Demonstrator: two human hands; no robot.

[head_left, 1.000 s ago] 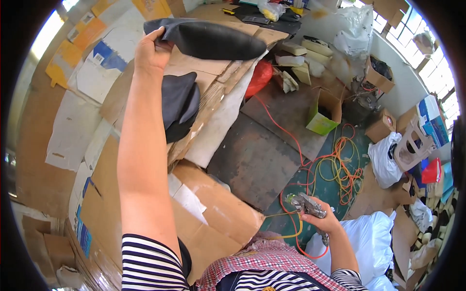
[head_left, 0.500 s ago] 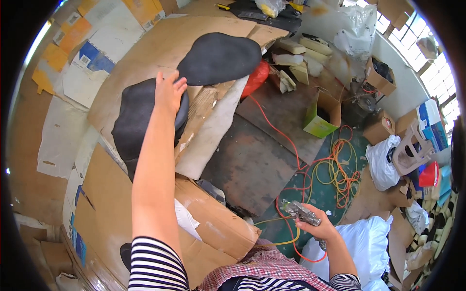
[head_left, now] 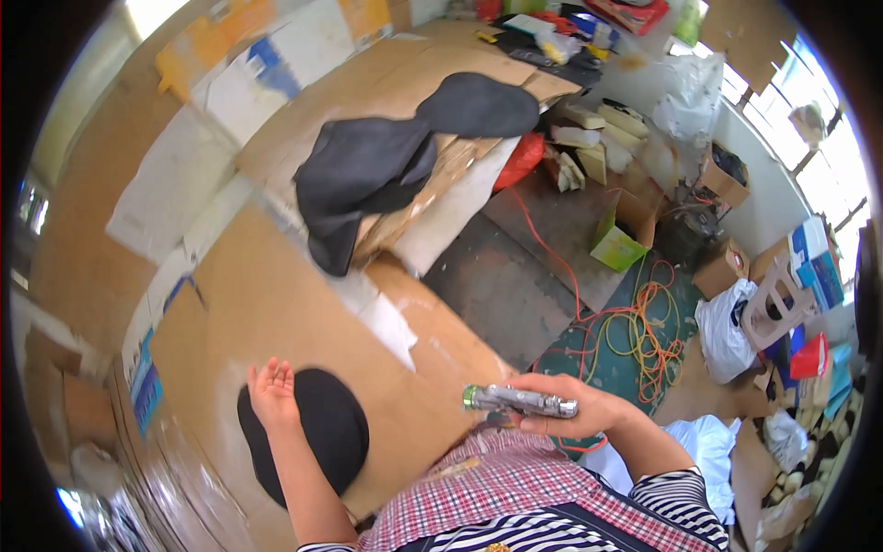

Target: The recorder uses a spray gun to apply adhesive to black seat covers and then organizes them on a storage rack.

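My left hand [head_left: 274,394] is over the edge of a flat black rounded pad [head_left: 324,437] lying on the cardboard-covered table [head_left: 221,304]. Its fingers are spread and hold nothing; whether it touches the pad I cannot tell. In front of my apron, my right hand [head_left: 593,409] grips a metal spray gun [head_left: 520,401], its nozzle pointing left toward the table. Farther off on the cardboard lies a draped black pad [head_left: 359,175], overhanging the edge. Beyond it rests another flat black pad [head_left: 480,106], lobed in outline.
Orange and yellow hoses [head_left: 644,322] coil on the green floor to the right. An open green-sided box [head_left: 618,241] stands past them. A red bag [head_left: 521,162] sits by the far table edge. White plastic bags [head_left: 727,327] and a plastic stool [head_left: 774,293] crowd the right wall.
My left hand has come away from the draped far pad, back to the near rounded pad. The spray gun has moved left and nearer the table. The view has shifted left.
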